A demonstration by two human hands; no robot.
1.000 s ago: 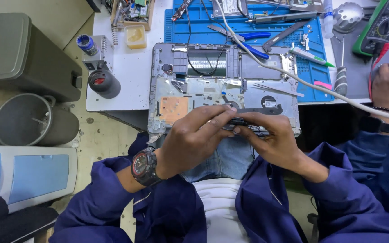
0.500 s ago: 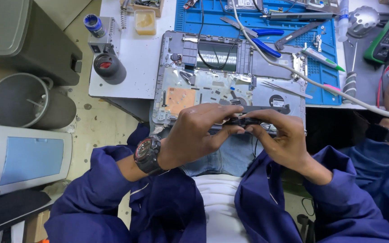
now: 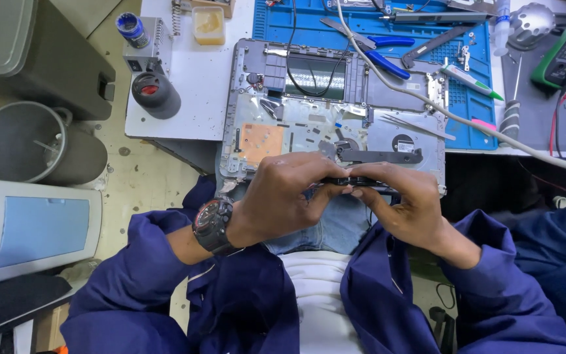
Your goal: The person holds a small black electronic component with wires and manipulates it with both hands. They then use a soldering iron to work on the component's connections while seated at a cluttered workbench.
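The fingers of the left hand (image 3: 283, 196) and the right hand (image 3: 404, 206) were pinched together on a thin dark strip-shaped part (image 3: 355, 181), each hand grasping one end, thumbs beneath and fingertips on top. The part was held level above the person's lap, at the near edge of the opened laptop chassis (image 3: 309, 124), which lay directly at twelve o'clock from the hands. A black wristwatch (image 3: 212, 224) sat on the left wrist, and both arms wore dark blue sleeves.

Inside the chassis a copper-coloured plate (image 3: 260, 142) showed at eleven o'clock from the hands, with a black curved bracket (image 3: 381, 156) just above the right fingers. Tweezers (image 3: 417, 126) lay on the chassis at one o'clock. Beyond, on the blue work mat (image 3: 473, 105), were blue-handled pliers (image 3: 381, 56) and a green-tipped pen-like tool (image 3: 470, 77). A white cable (image 3: 466, 124) crossed the mat toward three o'clock.

Of the containers, a small yellowish tub (image 3: 209, 24) at eleven o'clock held a pale amber substance; a blue-capped bottle (image 3: 132, 29) stood near it, contents hidden. A grey bucket (image 3: 27, 141) at nine o'clock on the floor appeared nearly empty, with something small inside that I could not make out.
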